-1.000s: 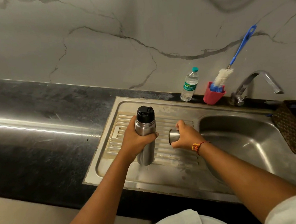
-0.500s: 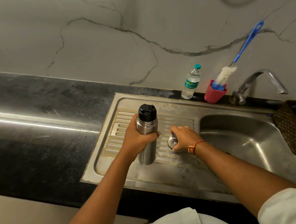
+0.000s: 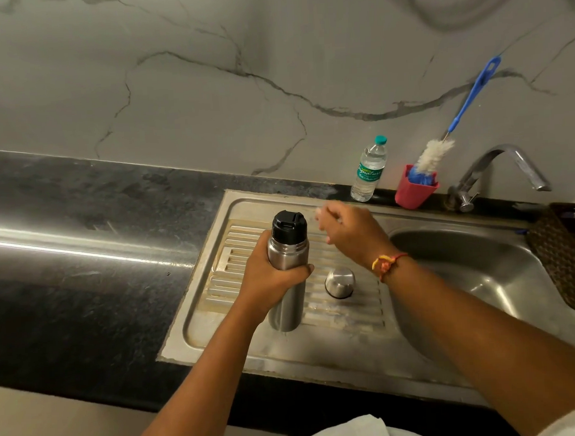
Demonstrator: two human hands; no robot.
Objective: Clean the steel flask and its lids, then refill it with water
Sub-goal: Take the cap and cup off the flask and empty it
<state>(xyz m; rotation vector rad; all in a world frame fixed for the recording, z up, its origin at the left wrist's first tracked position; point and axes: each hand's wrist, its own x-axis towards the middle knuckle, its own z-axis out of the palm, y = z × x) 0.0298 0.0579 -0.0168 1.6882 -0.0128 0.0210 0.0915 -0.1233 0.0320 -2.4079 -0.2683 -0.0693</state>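
**Flask held upright on drainboard, outer lid set aside**

Head view. Steel flask [image 3: 288, 304] stands upright on the ribbed part of the drainboard [image 3: 319, 349], left of the drainboard's middle, with its base toward the front edge. Its black inner lid [image 3: 289, 225] is on the neck. The left hand [image 3: 269, 278] grasps the flask round the upper body just under that lid, with the fingers wrapped behind and the thumb across the front.

The steel cup lid [image 3: 339, 283] sits mouth down on the ribs just to the right of the flask. It is apart from the flask and neither hand touches it.

The right hand [image 3: 350, 234] hangs above the back half of the drainboard, just right of the black lid and not touching it. This hand is released: its fingers are loosely bent and blurred, and nothing shows in them. A red and yellow thread bracelet [image 3: 388, 262] is on the wrist.

The sink basin [image 3: 482, 274] lies to the right of the drainboard, and the steel tap [image 3: 503, 166] rises at its back edge.

Along the back edge, on the black counter [image 3: 82, 262], a plastic water bottle [image 3: 368, 170] with a green cap stands upright. Beside it on the right is a red cup [image 3: 414, 191]. A bottle brush [image 3: 466, 101] with a blue handle stands in the cup and leans to the right against the marble wall [image 3: 207, 105].

A dark woven basket [image 3: 568, 256] sits at the right edge of the basin and is partly cut off by the frame.

A white garment [image 3: 350, 434] shows at the bottom edge.
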